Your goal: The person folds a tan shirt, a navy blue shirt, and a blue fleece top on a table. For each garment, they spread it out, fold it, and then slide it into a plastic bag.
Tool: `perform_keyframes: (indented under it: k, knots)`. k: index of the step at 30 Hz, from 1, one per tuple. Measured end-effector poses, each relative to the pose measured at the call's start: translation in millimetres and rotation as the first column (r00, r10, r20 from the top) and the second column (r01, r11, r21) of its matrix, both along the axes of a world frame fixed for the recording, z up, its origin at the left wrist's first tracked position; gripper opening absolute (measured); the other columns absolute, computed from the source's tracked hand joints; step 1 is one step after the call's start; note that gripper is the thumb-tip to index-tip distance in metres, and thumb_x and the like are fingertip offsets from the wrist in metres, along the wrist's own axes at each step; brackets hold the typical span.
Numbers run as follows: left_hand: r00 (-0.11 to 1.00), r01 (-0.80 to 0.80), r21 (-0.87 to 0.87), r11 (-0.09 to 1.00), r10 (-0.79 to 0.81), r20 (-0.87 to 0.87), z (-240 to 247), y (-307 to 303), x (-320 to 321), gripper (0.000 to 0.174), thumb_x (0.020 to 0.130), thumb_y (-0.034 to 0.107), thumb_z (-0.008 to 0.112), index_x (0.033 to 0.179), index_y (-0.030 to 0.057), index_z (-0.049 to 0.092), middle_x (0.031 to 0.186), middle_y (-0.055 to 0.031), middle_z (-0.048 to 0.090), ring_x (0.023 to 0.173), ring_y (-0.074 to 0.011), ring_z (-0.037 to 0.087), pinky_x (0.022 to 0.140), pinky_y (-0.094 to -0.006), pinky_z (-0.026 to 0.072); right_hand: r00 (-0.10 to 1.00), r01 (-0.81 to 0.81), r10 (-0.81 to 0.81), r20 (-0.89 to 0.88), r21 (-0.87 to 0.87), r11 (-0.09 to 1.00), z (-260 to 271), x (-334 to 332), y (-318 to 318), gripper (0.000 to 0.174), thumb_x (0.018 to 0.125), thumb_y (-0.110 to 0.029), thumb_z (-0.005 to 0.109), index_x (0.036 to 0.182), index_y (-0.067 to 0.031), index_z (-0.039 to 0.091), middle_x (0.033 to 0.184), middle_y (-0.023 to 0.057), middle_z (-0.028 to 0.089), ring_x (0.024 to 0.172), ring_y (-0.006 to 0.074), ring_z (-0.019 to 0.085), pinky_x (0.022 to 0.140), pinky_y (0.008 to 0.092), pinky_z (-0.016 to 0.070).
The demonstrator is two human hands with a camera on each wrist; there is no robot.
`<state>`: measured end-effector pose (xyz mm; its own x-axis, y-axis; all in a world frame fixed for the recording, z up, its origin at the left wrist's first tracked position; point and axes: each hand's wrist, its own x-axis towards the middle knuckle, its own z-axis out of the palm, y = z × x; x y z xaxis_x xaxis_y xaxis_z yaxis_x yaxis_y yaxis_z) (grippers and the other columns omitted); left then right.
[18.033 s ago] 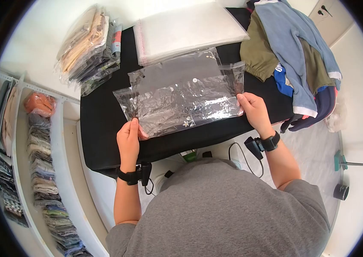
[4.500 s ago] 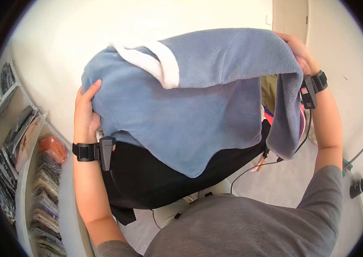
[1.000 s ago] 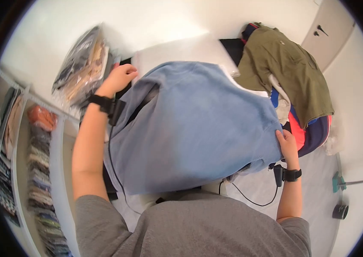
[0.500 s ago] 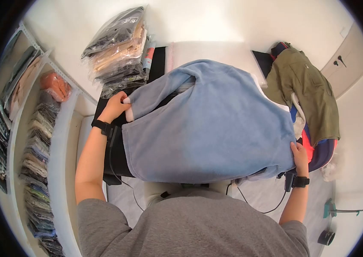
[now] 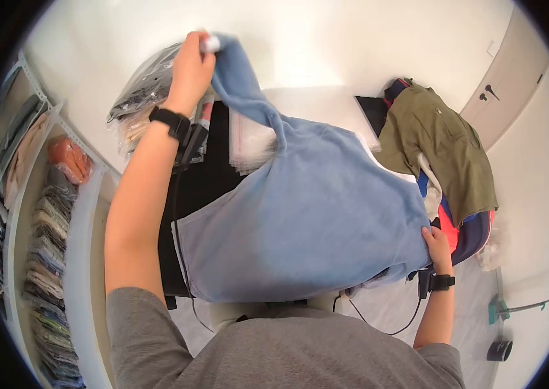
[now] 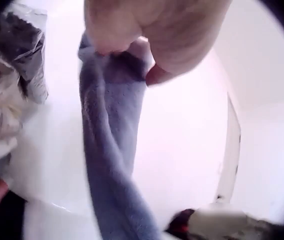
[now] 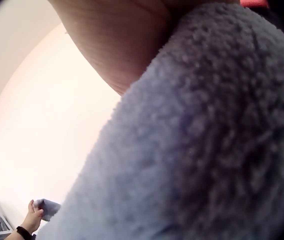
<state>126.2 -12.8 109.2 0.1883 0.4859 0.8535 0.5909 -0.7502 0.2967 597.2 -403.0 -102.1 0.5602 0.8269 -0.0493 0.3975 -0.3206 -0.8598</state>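
A blue fleece garment [image 5: 326, 214] with white trim at its neckline lies spread over the black table [image 5: 187, 194]. My left hand [image 5: 191, 71] pinches the white cuff of one sleeve and holds it raised at the upper left, the sleeve stretched down to the shoulder. In the left wrist view the sleeve [image 6: 112, 130] hangs from the fingers of that hand [image 6: 152, 30]. My right hand [image 5: 439, 249] grips the garment's right edge, thumb on top; its other fingers are mostly hidden. Close fleece [image 7: 197, 140] fills much of the right wrist view below the hand [image 7: 122, 35].
Bagged clothes [image 5: 145, 91] are piled at the table's back left, beside a stack of clear bags [image 5: 248, 139]. An olive garment [image 5: 440, 142] lies over other clothes at the right. Shelves [image 5: 83, 259] with bagged clothes stand left; a cable [image 5: 180, 246] hangs from the left wrist.
Over the last half second my left hand has lifted the sleeve end up and away from the table. Earlier the garment was held up in both hands; before that, they held a bagged dark item.
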Motion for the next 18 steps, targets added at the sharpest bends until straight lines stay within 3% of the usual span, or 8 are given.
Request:
perform_keyframes:
  k: [1, 2, 5, 8, 10, 12, 16, 18]
  knots:
    - [1.0, 0.003, 0.297, 0.955, -0.004, 0.003, -6.4, 13.9, 7.0, 0.056, 0.078, 0.007, 0.063, 0.129, 0.0066, 0.041, 0.138, -0.0329, 0.03, 0.128, -0.0419, 0.035, 0.101, -0.0404, 0.0362, 1.0, -0.005, 0.005, 0.021, -0.014, 1.0, -1.9, 2.1, -0.2, 0.032, 0.09, -0.026, 0.057, 0.093, 0.0048, 0.062, 0.076, 0.0004, 0.061, 0.066, 0.0074, 0.052, 0.062, 0.0238, 0.0426]
    - [0.998, 0.063, 0.023, 0.998, -0.063, 0.004, -9.9, 12.2, 13.7, 0.077, 0.079, 0.01, 0.064, 0.144, 0.011, 0.022, 0.147, -0.0323, -0.005, 0.137, -0.0451, 0.008, 0.111, -0.042, 0.0199, 0.999, -0.009, 0.011, 0.039, -0.032, 0.999, -1.8, 1.4, -1.4, 0.032, 0.09, -0.026, 0.057, 0.093, 0.0049, 0.062, 0.076, 0.0005, 0.061, 0.067, 0.0074, 0.052, 0.062, 0.0237, 0.0427]
    - [0.989, 0.0, -0.002, 1.0, 0.0, -0.145, -21.5, 0.4, 24.2, 0.068, 0.081, 0.012, 0.063, 0.14, 0.01, 0.03, 0.147, -0.0319, 0.003, 0.136, -0.045, 0.013, 0.11, -0.0432, 0.0219, 1.0, -0.023, 0.023, 0.021, -0.009, 1.0, 0.1, -1.3, -1.3, 0.031, 0.091, -0.026, 0.057, 0.093, 0.0047, 0.062, 0.076, 0.0003, 0.061, 0.067, 0.0072, 0.052, 0.062, 0.0237, 0.0424]
    - [0.894, 0.18, -0.254, 0.95, -0.266, -0.36, -29.7, -39.6, 5.2, 0.052, 0.083, 0.013, 0.06, 0.132, 0.0063, 0.043, 0.143, -0.0267, 0.027, 0.132, -0.0392, 0.029, 0.106, -0.0407, 0.0298, 1.0, -0.01, 0.01, 0.013, -0.017, 1.0, 8.2, -9.6, -0.8, 0.03, 0.091, -0.026, 0.057, 0.093, 0.0042, 0.062, 0.075, -0.0003, 0.06, 0.066, 0.0072, 0.051, 0.062, 0.0237, 0.0418]
    - [0.815, 0.193, -0.548, 0.814, -0.444, -0.373, -39.2, -69.6, -21.7, 0.034, 0.086, 0.013, 0.058, 0.118, 0.0021, 0.056, 0.122, -0.0181, 0.056, 0.115, -0.0293, 0.052, 0.096, -0.0353, 0.0409, 0.999, -0.029, 0.028, -0.024, -0.027, 0.999, 8.5, -9.1, -0.7, 0.03, 0.091, -0.026, 0.057, 0.094, 0.0039, 0.062, 0.075, -0.0011, 0.059, 0.066, 0.0069, 0.05, 0.062, 0.0237, 0.0411]
    - [0.839, 0.159, -0.685, 0.711, -0.462, -0.285, -56.1, -107.0, -55.0, 0.025, 0.087, 0.014, 0.057, 0.108, -0.0001, 0.061, 0.099, -0.0119, 0.066, 0.094, -0.0221, 0.061, 0.084, -0.0305, 0.0465, 0.998, -0.054, 0.056, 0.033, -0.031, 0.998, 3.5, -1.5, -0.9, 0.031, 0.091, -0.027, 0.057, 0.095, 0.0038, 0.062, 0.077, -0.0012, 0.059, 0.068, 0.0066, 0.05, 0.063, 0.0231, 0.0408]
    - [0.885, -0.116, -0.878, 0.464, -0.354, -0.304, -109.5, -151.3, -133.5, 0.024, 0.082, 0.014, 0.064, 0.102, 0.0005, 0.065, 0.095, -0.0132, 0.066, 0.089, -0.0175, 0.061, 0.078, -0.0295, 0.0477, 0.998, -0.052, 0.053, 0.024, -0.041, 0.998, 10.5, -7.7, 0.4, 0.032, 0.092, -0.028, 0.056, 0.096, 0.0036, 0.062, 0.077, -0.0013, 0.059, 0.068, 0.0063, 0.049, 0.063, 0.0227, 0.0401]
    - [0.904, -0.179, -0.849, 0.497, -0.259, -0.342, -131.4, -171.0, -154.7, 0.026, 0.078, 0.017, 0.07, 0.1, 0.0028, 0.067, 0.096, -0.0122, 0.065, 0.086, -0.018, 0.061, 0.076, -0.0279, 0.0479, 0.997, -0.07, 0.071, 0.004, -0.063, 0.996, 8.0, -3.7, 1.9, 0.032, 0.092, -0.027, 0.056, 0.098, 0.0035, 0.062, 0.079, -0.0007, 0.06, 0.07, 0.0064, 0.05, 0.065, 0.0225, 0.0406]
